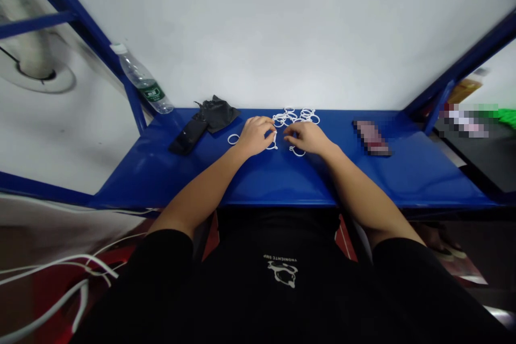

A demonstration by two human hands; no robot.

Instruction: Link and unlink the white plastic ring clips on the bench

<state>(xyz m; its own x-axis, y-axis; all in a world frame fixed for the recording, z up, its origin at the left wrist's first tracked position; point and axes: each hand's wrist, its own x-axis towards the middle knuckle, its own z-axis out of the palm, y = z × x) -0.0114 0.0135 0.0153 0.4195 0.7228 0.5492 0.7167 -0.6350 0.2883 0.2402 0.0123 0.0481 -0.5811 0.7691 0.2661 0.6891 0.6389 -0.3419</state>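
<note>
My left hand (256, 136) has its fingers curled toward the thumb, closed on a thin white ring (276, 145) that shows partly past the fingertips. Just to its right, my right hand (308, 137) is bent over the blue surface, thumb and forefinger apart with nothing visible between them. Under its palm side lies a white ring with a small knob (299, 152). Behind both hands is a loose pile of similar white rings (289, 117). One more white ring (233, 140) rests left of my left hand, partly covered by it.
The blue metal shelf (278, 183) meets a white wall behind. At left are a black phone (188, 136), a crumpled black bag (220, 114) and a clear bottle (143, 80) leaning against the frame. A phone with a blurred-out screen (371, 137) lies at right.
</note>
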